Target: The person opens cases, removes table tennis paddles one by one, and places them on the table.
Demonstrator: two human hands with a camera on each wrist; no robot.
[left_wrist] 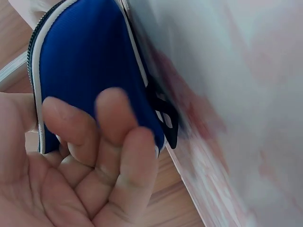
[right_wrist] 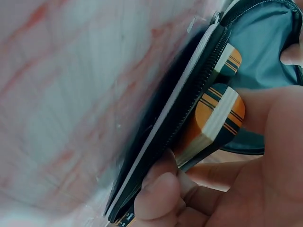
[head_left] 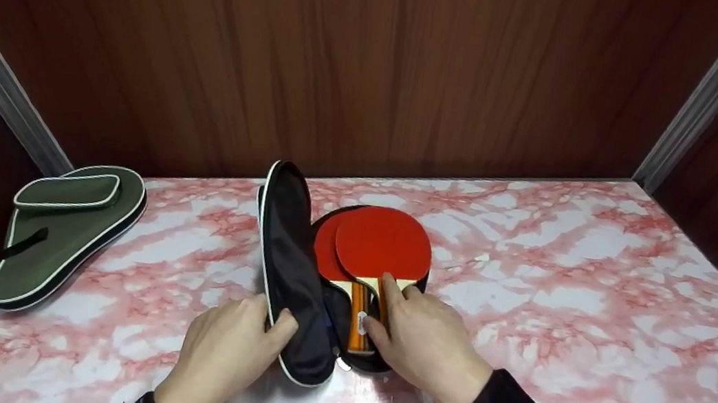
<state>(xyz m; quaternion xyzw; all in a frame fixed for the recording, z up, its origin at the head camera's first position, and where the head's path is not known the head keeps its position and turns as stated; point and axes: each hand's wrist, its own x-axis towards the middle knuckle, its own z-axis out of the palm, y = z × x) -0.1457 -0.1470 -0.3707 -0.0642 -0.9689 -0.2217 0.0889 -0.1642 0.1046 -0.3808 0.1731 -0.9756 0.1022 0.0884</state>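
Observation:
An unzipped table tennis paddle case lies on the table, its dark-lined flap raised toward the left. My left hand pinches the flap's white-piped edge, thumb on the inner side. From the left wrist, the flap's outside looks blue, with curled fingers against it. Two red paddles overlap inside the case: an upper paddle and, partly covered, a lower paddle. My right hand grips the upper paddle's handle, index finger along it. Handle ends show beside the zip in the right wrist view.
A closed olive-green paddle case with white piping and a small pocket lies at the left of the table. The tabletop has a red and white marbled pattern. A brown wood-grain panel rises behind it, with more panels at both sides.

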